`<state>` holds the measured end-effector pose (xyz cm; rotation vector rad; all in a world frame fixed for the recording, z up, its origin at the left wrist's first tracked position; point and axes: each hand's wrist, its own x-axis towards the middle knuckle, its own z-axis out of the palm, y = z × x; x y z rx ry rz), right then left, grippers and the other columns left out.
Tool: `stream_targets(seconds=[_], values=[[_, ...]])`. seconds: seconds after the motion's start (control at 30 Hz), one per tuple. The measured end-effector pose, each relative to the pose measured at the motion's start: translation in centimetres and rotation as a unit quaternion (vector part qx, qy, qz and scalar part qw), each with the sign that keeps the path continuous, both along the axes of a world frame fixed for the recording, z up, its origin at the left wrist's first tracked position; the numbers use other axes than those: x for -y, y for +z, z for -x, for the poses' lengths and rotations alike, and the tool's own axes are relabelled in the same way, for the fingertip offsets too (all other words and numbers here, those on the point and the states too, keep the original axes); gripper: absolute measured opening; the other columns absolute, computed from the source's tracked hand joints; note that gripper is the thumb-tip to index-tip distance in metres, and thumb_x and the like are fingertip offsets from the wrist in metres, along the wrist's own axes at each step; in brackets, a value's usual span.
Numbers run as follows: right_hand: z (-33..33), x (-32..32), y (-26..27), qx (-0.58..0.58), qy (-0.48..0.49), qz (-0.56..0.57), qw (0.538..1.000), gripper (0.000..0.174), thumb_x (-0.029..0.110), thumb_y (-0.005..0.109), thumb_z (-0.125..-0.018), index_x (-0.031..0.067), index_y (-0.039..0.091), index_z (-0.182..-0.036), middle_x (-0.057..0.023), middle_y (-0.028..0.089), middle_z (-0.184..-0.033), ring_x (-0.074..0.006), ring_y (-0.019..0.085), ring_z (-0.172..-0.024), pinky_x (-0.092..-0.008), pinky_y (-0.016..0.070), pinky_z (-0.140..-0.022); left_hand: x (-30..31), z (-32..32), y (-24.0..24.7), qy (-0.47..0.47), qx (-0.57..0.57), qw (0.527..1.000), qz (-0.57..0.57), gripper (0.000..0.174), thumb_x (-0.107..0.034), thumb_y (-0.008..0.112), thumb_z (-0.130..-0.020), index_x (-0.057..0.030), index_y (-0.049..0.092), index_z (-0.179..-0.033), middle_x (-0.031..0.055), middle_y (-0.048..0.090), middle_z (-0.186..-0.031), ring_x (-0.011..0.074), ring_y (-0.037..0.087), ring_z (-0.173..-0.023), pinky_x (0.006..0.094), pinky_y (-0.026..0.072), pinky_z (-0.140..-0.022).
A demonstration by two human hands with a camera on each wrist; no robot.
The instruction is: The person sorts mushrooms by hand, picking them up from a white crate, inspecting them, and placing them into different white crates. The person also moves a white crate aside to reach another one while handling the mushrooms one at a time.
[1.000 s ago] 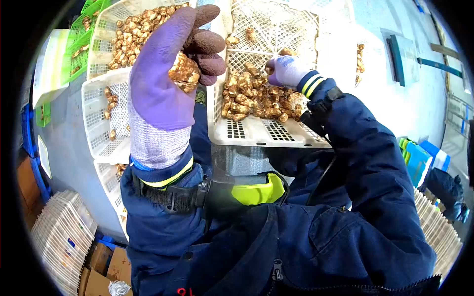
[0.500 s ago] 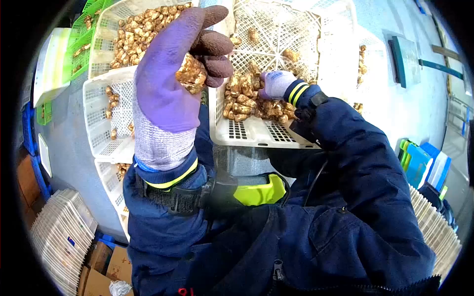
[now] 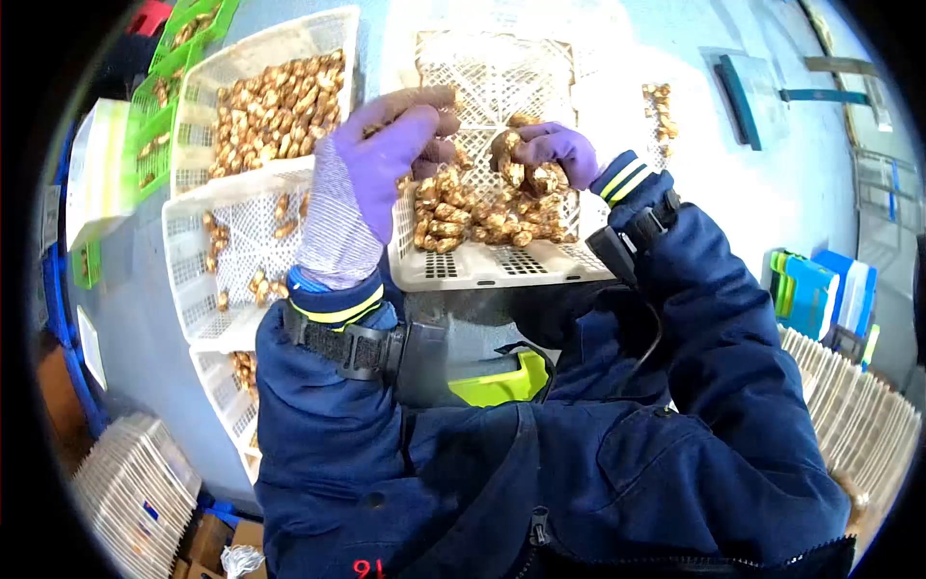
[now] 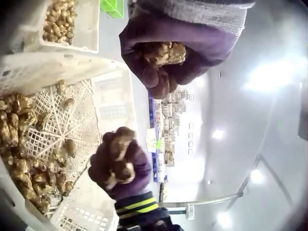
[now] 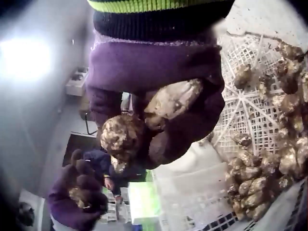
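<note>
Both hands wear purple-coated gloves over a white plastic crate (image 3: 453, 278). A pile of stubby brown-and-white mushrooms (image 3: 449, 212) lies along its near side. My left hand (image 3: 381, 159), above the crate's left side, holds a lumpy mushroom (image 4: 164, 53) in its curled fingers. My right hand (image 3: 562, 154) is raised over the pile at the right. Its fingers and thumb grip two mushrooms: a pale, long one (image 5: 175, 98) against the palm side and a rounder brown one (image 5: 121, 134) by the fingertips.
Left of the work crate stands a white crate full of mushrooms (image 3: 275, 111), with a sparsely filled white crate (image 3: 193, 314) nearer me. Green baskets (image 3: 154, 121) line the far left. Stacked white trays (image 3: 135, 473) stand at lower left, and a teal-edged stand (image 3: 738, 101) at right.
My right hand has come up from the pile and turned, now with two mushrooms in its grip. My left hand has lowered toward the crate, still holding its mushroom. The head view has shifted.
</note>
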<state>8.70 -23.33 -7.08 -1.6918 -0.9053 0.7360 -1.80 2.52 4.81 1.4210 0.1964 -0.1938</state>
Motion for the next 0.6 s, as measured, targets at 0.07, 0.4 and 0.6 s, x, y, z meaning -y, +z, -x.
stream_targets(seconds=[0.07,0.4,0.6], values=[[2.0,1.2,2.6,0.163,-0.064,-0.067,0.982,0.022,0.008,0.063,-0.087,0.0063,0.064,-0.109,-0.0154,0.063,-0.111,-0.0264,0.061,-0.104,-0.0347,0.0498,-0.088,2.1,0.1,0.1,-0.041,-0.016,0.999,-0.011,0.039,-0.023,0.058,-0.089,0.0012,0.060,-0.119,0.0095,0.067,-0.096,0.0123,0.063,-0.079,0.0244,0.0500,-0.069],[7.1,2.5,14.5,-0.147,-0.245,0.047,0.957,0.038,0.034,0.055,-0.092,0.0005,0.066,-0.106,-0.0049,0.064,-0.084,-0.0104,0.059,-0.071,-0.0245,0.0469,-0.061,9.0,1.1,1.0,-0.072,0.053,0.996,0.019,0.038,-0.010,0.066,-0.083,0.0008,0.060,-0.120,0.0090,0.065,-0.102,0.0128,0.061,-0.089,0.0232,0.0494,-0.080],[7.0,4.8,15.8,-0.230,-0.259,-0.099,0.933,0.035,0.021,0.040,-0.100,-0.0016,0.058,-0.120,-0.0058,0.065,-0.098,-0.0102,0.060,-0.085,-0.0263,0.0493,-0.073,9.0,0.2,-0.9,-0.149,-0.010,0.950,0.274,0.060,-0.018,0.049,-0.082,0.0004,0.039,-0.138,0.0135,0.062,-0.111,0.0209,0.063,-0.088,0.0310,0.0526,-0.069]])
